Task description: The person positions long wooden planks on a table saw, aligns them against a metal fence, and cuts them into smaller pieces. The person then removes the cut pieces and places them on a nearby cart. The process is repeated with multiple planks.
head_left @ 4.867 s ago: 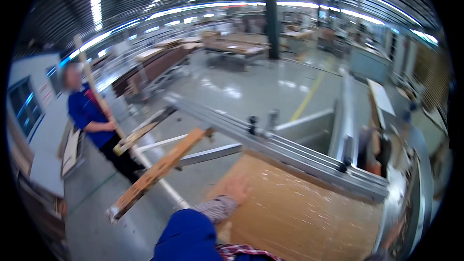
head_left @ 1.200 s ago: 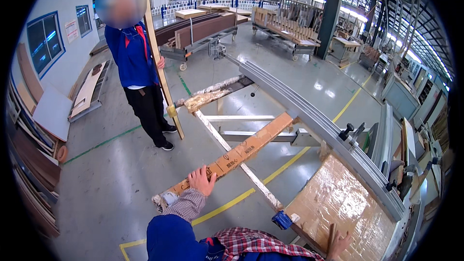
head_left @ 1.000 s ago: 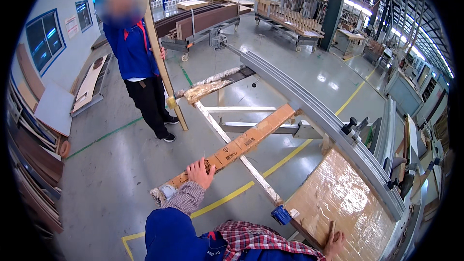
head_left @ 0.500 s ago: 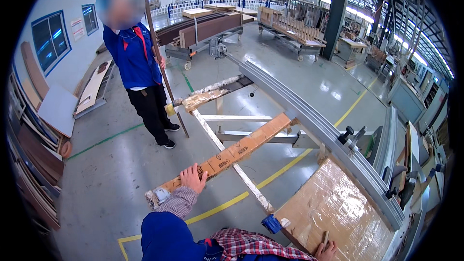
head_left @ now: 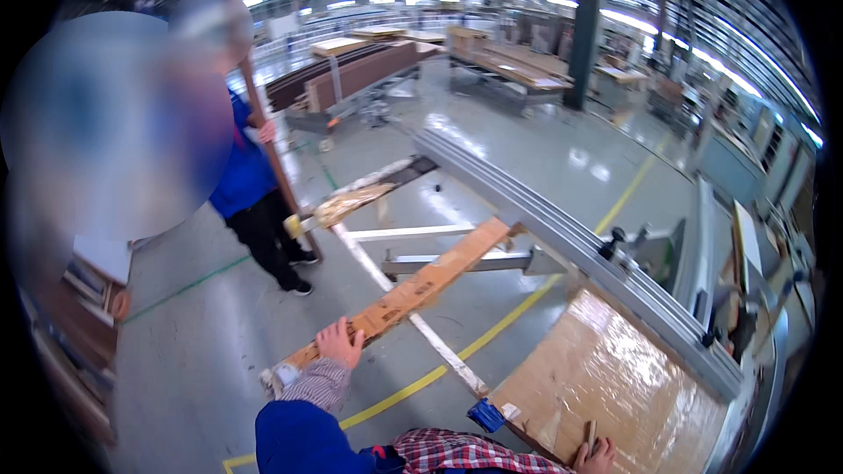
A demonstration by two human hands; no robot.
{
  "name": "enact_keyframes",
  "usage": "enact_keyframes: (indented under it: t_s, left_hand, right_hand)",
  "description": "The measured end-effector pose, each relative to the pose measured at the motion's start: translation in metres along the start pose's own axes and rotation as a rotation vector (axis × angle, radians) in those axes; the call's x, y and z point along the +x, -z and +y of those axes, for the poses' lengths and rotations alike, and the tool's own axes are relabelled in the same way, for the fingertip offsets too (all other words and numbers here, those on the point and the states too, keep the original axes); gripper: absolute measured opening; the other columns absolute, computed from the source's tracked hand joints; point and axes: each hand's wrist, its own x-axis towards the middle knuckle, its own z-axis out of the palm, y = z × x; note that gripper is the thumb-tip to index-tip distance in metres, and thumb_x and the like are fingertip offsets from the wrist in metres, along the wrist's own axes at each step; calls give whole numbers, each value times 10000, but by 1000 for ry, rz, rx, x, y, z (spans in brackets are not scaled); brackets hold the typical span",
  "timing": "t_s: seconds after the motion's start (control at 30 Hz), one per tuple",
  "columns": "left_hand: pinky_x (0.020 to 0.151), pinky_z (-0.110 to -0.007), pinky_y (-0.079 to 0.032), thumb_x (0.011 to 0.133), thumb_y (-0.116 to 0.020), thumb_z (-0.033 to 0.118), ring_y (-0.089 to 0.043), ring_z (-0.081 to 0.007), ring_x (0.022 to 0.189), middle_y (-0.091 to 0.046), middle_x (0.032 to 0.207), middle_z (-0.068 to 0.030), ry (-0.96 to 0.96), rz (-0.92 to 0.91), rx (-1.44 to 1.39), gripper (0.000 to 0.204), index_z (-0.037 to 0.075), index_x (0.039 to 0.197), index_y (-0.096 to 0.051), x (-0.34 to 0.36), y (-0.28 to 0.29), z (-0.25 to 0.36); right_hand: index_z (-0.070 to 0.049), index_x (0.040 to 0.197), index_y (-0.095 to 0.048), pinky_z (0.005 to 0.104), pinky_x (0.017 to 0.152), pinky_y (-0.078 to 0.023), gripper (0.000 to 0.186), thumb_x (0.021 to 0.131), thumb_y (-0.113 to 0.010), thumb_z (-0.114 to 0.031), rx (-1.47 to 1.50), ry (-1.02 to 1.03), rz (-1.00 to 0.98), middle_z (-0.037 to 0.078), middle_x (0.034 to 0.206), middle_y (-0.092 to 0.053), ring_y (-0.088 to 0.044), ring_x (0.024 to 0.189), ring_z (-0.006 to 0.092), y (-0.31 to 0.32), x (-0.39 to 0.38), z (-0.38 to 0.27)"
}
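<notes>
The cardboard-wrapped beam (head_left: 430,279) slants from eight o'clock up to two, its far end at or close to the metal rail (head_left: 562,254); it lies over a white bar (head_left: 448,358), which presumably carries its weight, and the wrapping looks meant as padding. The left hand (head_left: 340,344) lies flat over the near end, fingers slightly spread and gripping nothing, apparently resting or steadying. At the beam's four o'clock is a board (head_left: 553,377) under shiny film, perhaps covered against scuffs. The right hand (head_left: 599,456) is on its near edge, fingers bent beside a small wood block (head_left: 590,431); whether they pinch it I cannot tell. Blue tape (head_left: 486,414) wraps a corner at five o'clock, likely to blunt it. At ten o'clock a co-worker (head_left: 246,183) holds a long plank (head_left: 278,167) nearly upright, seemingly for balance.
</notes>
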Motion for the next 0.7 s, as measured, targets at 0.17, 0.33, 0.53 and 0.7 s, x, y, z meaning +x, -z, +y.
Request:
enact_keyframes:
  t_s: [0.17,0.33,0.53,0.7]
  left_hand:
    - [797,-494,-437,809,-626,337,-576,-402,889,-611,937,-216,50,-49,-33,472,5,1127,-518,0,20,-4]
    - [855,-481,-414,858,-574,351,-541,-394,958,-570,1057,-204,-123,118,173,560,-27,1249,-439,5,-28,-19]
    - [883,-452,-417,874,-536,366,-540,-343,1002,-559,1116,-177,-136,-106,54,535,-3,1253,-452,8,-8,4]
    - [859,-454,-419,835,-549,448,-543,-338,993,-563,1111,-161,-183,51,273,594,18,1238,-468,0,-15,3]
  right_hand:
    - [-100,1077,-597,473,943,-338,376,757,-673,-281,212,101,304,170,1168,-507,-460,1094,363,1,2,-19]
    - [-131,1076,-614,459,914,-363,343,777,-664,-290,197,96,343,162,1147,-520,-475,1067,350,2,2,-18]
    - [-133,1094,-619,462,913,-364,360,800,-654,-336,216,117,336,159,1150,-528,-488,1068,342,4,5,-19]
    - [-108,1242,-528,458,984,-315,657,789,-591,-579,105,109,252,165,1280,-444,-422,1172,337,14,1,-22]
